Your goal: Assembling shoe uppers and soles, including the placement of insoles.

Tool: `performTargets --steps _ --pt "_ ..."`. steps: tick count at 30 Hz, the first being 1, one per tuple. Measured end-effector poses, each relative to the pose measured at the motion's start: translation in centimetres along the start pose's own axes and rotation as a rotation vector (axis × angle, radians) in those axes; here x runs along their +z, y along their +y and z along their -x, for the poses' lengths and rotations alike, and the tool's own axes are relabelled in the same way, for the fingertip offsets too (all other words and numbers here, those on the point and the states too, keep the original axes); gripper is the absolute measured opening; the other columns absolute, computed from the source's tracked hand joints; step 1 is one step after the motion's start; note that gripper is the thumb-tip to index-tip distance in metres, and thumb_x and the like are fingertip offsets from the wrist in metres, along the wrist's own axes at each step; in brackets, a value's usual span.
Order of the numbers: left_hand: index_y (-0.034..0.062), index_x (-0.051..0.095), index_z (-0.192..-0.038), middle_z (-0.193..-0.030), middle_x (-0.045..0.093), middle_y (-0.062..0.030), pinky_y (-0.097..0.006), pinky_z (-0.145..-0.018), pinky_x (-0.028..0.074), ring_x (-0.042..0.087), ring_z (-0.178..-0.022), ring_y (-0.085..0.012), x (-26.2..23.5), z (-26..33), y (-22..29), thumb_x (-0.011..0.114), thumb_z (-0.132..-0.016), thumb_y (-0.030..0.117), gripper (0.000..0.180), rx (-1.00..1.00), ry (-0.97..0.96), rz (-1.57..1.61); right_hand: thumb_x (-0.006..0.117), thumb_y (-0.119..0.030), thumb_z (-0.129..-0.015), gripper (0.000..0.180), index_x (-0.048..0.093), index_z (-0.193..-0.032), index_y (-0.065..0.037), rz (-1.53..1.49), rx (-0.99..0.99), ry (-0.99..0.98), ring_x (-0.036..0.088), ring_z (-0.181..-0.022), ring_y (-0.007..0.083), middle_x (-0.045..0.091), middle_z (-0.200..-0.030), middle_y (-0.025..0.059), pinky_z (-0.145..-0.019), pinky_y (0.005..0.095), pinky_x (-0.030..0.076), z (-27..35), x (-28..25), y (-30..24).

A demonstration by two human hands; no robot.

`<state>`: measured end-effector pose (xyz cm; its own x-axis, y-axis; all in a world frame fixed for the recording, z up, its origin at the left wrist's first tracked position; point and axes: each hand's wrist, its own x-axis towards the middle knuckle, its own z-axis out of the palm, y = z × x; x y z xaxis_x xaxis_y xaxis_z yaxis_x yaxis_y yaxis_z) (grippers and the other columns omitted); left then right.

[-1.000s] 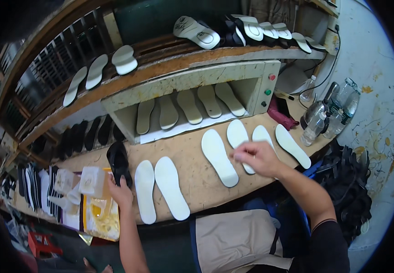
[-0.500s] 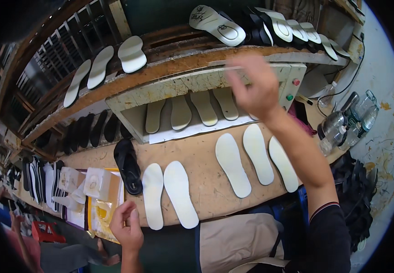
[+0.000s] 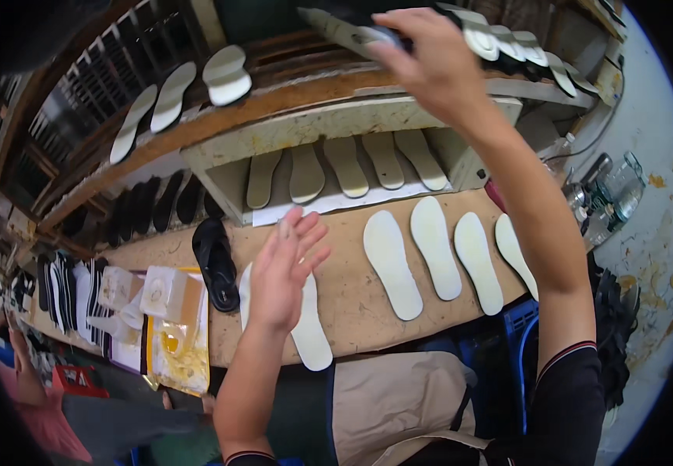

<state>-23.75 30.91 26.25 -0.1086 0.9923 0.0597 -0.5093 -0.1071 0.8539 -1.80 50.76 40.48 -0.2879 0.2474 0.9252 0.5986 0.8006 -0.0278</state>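
Observation:
My right hand (image 3: 433, 66) is raised over the upper shelf at the back. Its fingers and thumb close on one end of a pale shoe sole (image 3: 340, 33), which is tipped nearly edge-on and blurred. My left hand (image 3: 280, 276) hovers above the bench with fingers spread and nothing in it. Beneath it, a white insole (image 3: 313, 338) is partly covered, and another white insole beside it is mostly hidden. A black strapped sandal (image 3: 215, 264) lies just left of them. Several more white insoles, among them one long insole (image 3: 393, 264), lie in a row on the right.
Pale insoles (image 3: 345, 167) stand inside a box-like cabinet (image 3: 232, 182). More soles (image 3: 173, 97) rest on the wooden shelf (image 3: 305, 93). A glue tray (image 3: 181, 361) and white containers (image 3: 167, 293) sit left, plastic bottles (image 3: 624, 190) right. Another person (image 3: 57, 419) is at lower left.
My right hand has moved up to the shelf and taken hold of a sole, tilting it. My left hand has risen forward and right over the insoles, its fingers opening out.

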Motion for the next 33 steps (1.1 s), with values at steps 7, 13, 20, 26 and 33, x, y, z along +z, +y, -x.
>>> performTargets --steps 7,13,20,26,33 --pt "-0.003 0.041 -0.145 -0.138 0.055 -0.0217 -0.042 -0.102 0.046 0.057 -0.124 -0.0298 4.1 1.1 -2.8 0.047 -0.106 0.032 0.053 -0.155 -0.063 -0.154 0.069 -0.03 -0.087 0.042 0.071 -0.117 0.0 0.392 0.453 -0.417 0.069 -0.08 0.0312 0.075 -0.1 0.0138 -0.077 0.0384 0.054 -2.3 4.5 5.5" --pt "0.0026 0.041 -0.148 -0.136 0.057 -0.0179 -0.042 -0.1 0.047 0.06 -0.12 -0.029 -0.7 2.6 -2.9 0.04 -0.107 0.049 0.062 0.053 0.045 0.13 0.065 -0.014 -0.087 0.034 0.072 -0.118 0.0 -0.593 0.358 -0.204 0.064 -0.074 0.0174 0.075 -0.095 0.012 -0.067 0.0259 0.051 7.2 -4.8 -4.2" --pt "0.0062 0.03 -0.156 -0.108 0.062 -0.0145 -0.032 -0.089 0.05 0.059 -0.092 -0.0195 -1.7 8.8 -1.6 0.044 -0.104 0.038 0.062 0.38 0.27 -0.149 0.073 -0.019 -0.088 0.028 0.075 -0.107 0.002 -1.042 0.567 -0.98 0.069 -0.077 0.0241 0.076 -0.097 0.0125 -0.07 0.0323 0.055 18.0 -3.5 -6.1" --pt "-0.0066 0.061 -0.118 -0.103 0.067 -0.0189 -0.036 -0.074 0.054 0.062 -0.079 -0.0287 -0.3 17.9 -6.9 0.069 -0.071 0.004 0.049 0.464 0.22 -1.034 0.071 -0.036 -0.088 0.042 0.074 -0.106 0.001 -0.169 0.479 -0.639 0.069 -0.091 0.034 0.073 -0.104 0.0188 -0.081 0.0408 0.055 19.6 13.4 -0.6" --pt "-0.0032 0.068 -0.105 -0.093 0.072 -0.0157 -0.032 -0.063 0.053 0.065 -0.069 -0.0258 0.0 23.2 -11.2 0.076 -0.077 0.002 0.03 0.201 0.027 -0.898 0.064 -0.031 -0.087 0.039 0.071 -0.107 0.002 0.122 0.766 -1.076 0.066 -0.098 0.0378 0.071 -0.109 0.0207 -0.084 0.0442 0.053 17.7 18.3 -1.3"
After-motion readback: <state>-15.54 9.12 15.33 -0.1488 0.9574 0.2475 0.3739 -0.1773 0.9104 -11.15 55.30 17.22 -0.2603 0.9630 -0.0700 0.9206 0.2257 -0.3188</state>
